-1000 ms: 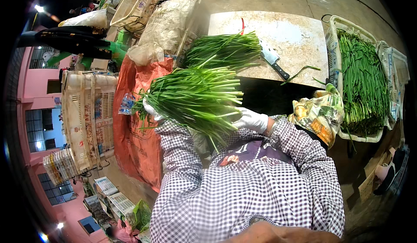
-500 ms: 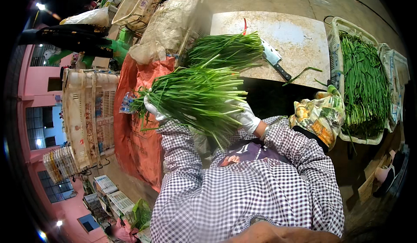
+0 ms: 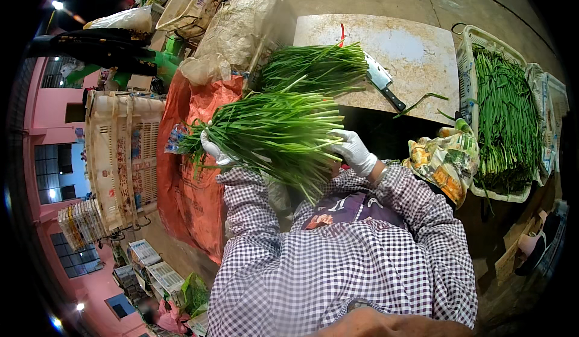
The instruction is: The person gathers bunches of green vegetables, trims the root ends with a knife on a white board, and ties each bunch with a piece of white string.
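A large loose bunch of garlic chives (image 3: 274, 129) lies across in front of my chest, leaf tips to the left and pale stem ends to the right. My left hand (image 3: 216, 149), in a white glove, is closed round the leafy end, its fingers partly covered by leaves. At the stem ends, my white-gloved right hand (image 3: 356, 153) has its fingers bent together on a few stalks. Just beyond, a second heap of chives (image 3: 316, 66) rests on the left part of a pale board (image 3: 416, 47). A cleaver (image 3: 383, 81) with a black handle lies beside that heap.
A white crate (image 3: 467, 66) full of chives stands at the right, next to a patterned plastic bag (image 3: 443, 159). An orange-red sack (image 3: 193, 216) hangs at my left, with a stacked cream crate (image 3: 145, 156) behind. Stray leaves (image 3: 422, 103) lie at the board's near edge.
My right hand has moved up slightly and turned, its fingers now bent over the stem ends rather than under them. My left hand and the bunch have hardly moved.
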The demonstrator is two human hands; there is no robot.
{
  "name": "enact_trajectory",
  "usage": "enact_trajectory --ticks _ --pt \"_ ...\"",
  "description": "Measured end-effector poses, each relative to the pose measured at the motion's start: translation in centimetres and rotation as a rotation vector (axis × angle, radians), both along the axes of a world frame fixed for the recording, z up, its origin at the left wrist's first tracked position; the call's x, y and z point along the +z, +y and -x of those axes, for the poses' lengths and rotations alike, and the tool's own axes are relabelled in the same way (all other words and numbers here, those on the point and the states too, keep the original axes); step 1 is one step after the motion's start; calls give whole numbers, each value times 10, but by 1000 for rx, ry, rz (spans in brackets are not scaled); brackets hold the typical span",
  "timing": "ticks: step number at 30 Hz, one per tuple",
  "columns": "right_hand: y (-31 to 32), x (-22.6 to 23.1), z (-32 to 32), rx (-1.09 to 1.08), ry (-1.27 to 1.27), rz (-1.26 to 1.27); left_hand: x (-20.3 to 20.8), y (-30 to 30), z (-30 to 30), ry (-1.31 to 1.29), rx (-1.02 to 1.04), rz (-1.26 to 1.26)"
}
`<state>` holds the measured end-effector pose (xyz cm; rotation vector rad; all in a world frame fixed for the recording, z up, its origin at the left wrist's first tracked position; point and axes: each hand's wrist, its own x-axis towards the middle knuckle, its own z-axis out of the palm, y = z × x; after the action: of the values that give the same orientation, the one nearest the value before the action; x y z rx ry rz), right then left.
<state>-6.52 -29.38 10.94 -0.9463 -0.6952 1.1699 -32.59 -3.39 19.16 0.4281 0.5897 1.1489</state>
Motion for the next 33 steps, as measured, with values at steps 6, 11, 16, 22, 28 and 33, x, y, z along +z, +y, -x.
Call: enact_trajectory --ticks 6,11,16,22,28,33 --pt "-48 -38 -87 299 -314 320 -25 14 26 63 23 16" --pt "-78 -26 -99 150 -1596 710 -15 -7 9 77 59 53" --pt "-56 69 -15 253 -1009 -109 -8 -15 -8 145 100 53" --pt "-9 69 36 155 -1519 -333 -42 12 17 184 139 103" --pt "-1 44 35 169 -1476 -458 -31 0 11 273 236 174" --pt "-42 19 4 302 -1397 -384 -46 2 19 269 246 61"
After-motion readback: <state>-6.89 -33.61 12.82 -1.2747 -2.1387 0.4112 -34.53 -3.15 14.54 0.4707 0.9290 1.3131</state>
